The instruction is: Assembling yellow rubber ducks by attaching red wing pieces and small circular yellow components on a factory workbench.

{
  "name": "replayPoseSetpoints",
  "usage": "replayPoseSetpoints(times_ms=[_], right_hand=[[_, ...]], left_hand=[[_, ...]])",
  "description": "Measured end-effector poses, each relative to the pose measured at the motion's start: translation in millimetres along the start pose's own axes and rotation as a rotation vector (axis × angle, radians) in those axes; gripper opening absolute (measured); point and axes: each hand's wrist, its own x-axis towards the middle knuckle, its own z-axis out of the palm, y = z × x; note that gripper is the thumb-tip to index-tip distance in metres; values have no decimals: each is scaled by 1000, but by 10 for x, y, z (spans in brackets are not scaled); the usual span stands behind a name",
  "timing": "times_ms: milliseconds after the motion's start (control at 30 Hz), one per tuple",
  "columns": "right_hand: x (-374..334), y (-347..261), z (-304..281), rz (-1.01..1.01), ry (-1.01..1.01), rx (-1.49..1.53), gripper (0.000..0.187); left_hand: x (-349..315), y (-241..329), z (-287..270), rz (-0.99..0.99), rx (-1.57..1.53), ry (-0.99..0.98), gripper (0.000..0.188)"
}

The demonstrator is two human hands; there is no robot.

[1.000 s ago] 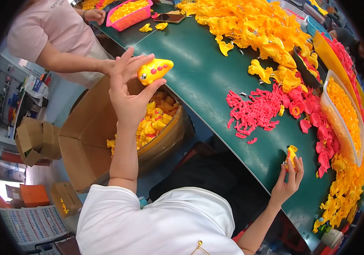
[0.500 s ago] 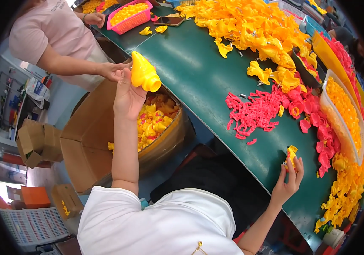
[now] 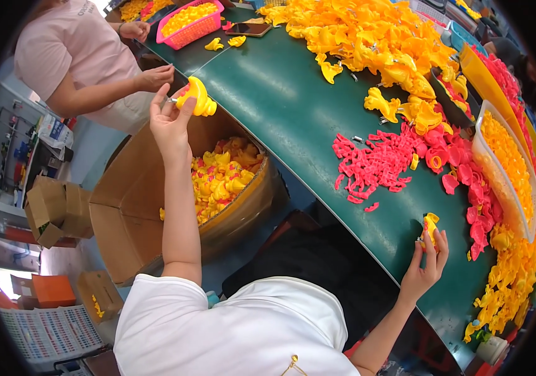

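Observation:
My left hand (image 3: 173, 128) is raised over the far left edge of the table. Its fingers pinch a glossy yellow curved plastic toy part (image 3: 200, 99) that has a red patch and a small metal-looking pin on its left side. At the right, my right hand (image 3: 427, 266) rests near the table top, fingers closed round a smaller yellow plastic piece (image 3: 430, 225); my fingers cover much of it. Below my left hand stands an open cardboard box (image 3: 121, 216), partly filled with yellow and red plastic parts (image 3: 221, 182).
A co-worker's hand (image 3: 157, 78) is just beyond my left hand. The green table (image 3: 280, 94) bears a big heap of yellow shells (image 3: 368, 37), small red pieces (image 3: 374, 163) and a white tray (image 3: 486, 144). A pink basket (image 3: 190, 34) and a phone (image 3: 249, 29) lie at the far end.
My left hand has moved slightly left and turned the yellow part, so its red patch and pin show. The co-worker's hand has drawn back from it. My right hand stays nearly still.

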Motion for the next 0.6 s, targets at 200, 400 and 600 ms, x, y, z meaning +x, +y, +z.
replayPoseSetpoints(times_ms=[200, 400, 600], right_hand=[[22, -31, 19, 10, 3, 23, 30], [2, -20, -4, 22, 7, 16, 30], [25, -45, -19, 31, 17, 62, 30]], left_hand=[[81, -294, 19, 131, 286, 44, 72], [205, -880, 175, 73, 281, -118, 64], [368, -1115, 223, 120, 487, -125, 53]])
